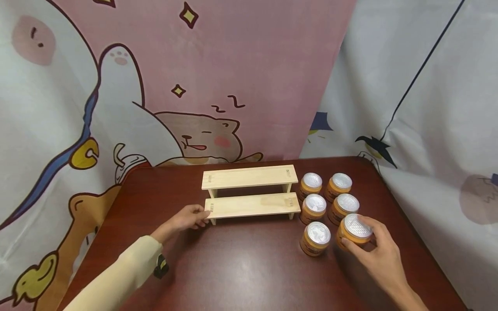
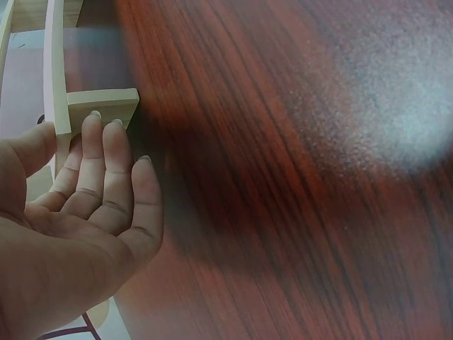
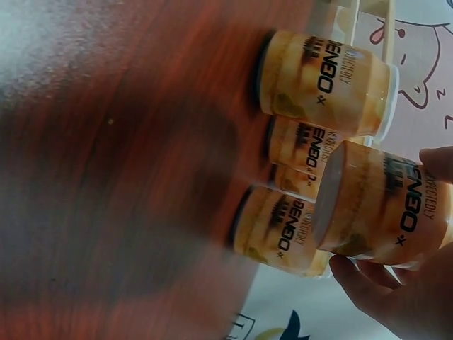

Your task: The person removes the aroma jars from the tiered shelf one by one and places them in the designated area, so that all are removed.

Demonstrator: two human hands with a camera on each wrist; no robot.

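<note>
A pale wooden two-tier rack [image 1: 253, 206] stands on the table. At the left end of its lower board, my left hand [image 1: 190, 217] holds on, thumb at the upper face and fingers beneath; the left wrist view shows this hand [image 2: 92, 205] close by the board's short leg [image 2: 106, 103]. My right hand [image 1: 379, 248] grips an orange jar [image 1: 352, 231] with a silvery lid around its side. That jar [image 3: 386, 202] is raised and tilted in the right wrist view, its base off the table. Another jar [image 1: 315, 239] stands just left of it.
Several matching jars [image 1: 313, 207] stand in two columns along the rack's right end. The dark red-brown table [image 1: 249, 268] has its right edge near my right hand. A cartoon-printed cloth [image 1: 256, 65] hangs behind and at both sides.
</note>
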